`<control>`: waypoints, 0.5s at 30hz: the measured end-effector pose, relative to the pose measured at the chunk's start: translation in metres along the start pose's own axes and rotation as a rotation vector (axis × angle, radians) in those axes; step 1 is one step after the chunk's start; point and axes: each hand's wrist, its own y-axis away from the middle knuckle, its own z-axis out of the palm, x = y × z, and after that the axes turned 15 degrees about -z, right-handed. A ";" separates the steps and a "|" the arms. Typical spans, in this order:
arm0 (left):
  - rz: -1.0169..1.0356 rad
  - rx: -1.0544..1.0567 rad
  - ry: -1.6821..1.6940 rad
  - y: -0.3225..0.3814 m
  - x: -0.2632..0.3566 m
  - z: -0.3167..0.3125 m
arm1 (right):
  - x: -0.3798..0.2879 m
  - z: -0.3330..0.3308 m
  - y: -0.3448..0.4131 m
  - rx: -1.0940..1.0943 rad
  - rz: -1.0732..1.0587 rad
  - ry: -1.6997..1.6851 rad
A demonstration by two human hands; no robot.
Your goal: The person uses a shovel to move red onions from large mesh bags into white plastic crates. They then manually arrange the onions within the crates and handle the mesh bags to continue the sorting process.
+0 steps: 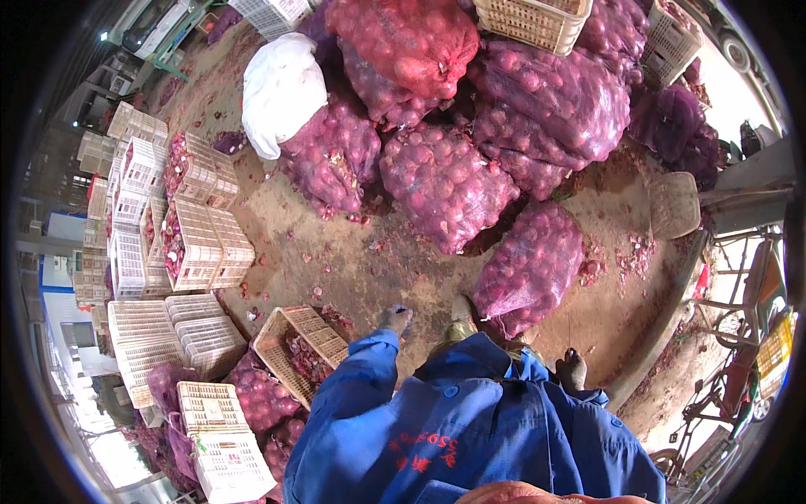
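Note:
Beyond the blue jacket sleeve, my left hand (398, 320) hangs over the dirt-stained floor (352, 271). Its fingers are small and dark, and whether they hold something cannot be made out. Nearest to it stands a tilted plastic crate (321, 334) with onion skins inside. My right hand (571, 370) is low at my other side, its fingers partly hidden. A purple mesh sack of red onions (532, 264) lies against my feet, between the two hands. Another full mesh sack of onions (444, 183) rests just beyond it.
More onion sacks (548, 107) are piled ahead, with a red mesh sack (409, 44) on top and a white sack (283, 88) beside them. Stacked crates (208, 246) line the left. At right are a plastic scoop (674, 205), a curb (661, 340) and parked vehicles.

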 end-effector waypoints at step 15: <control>-0.027 -0.191 -0.022 -0.017 -0.021 0.034 | 0.025 0.012 0.013 0.001 0.201 -0.183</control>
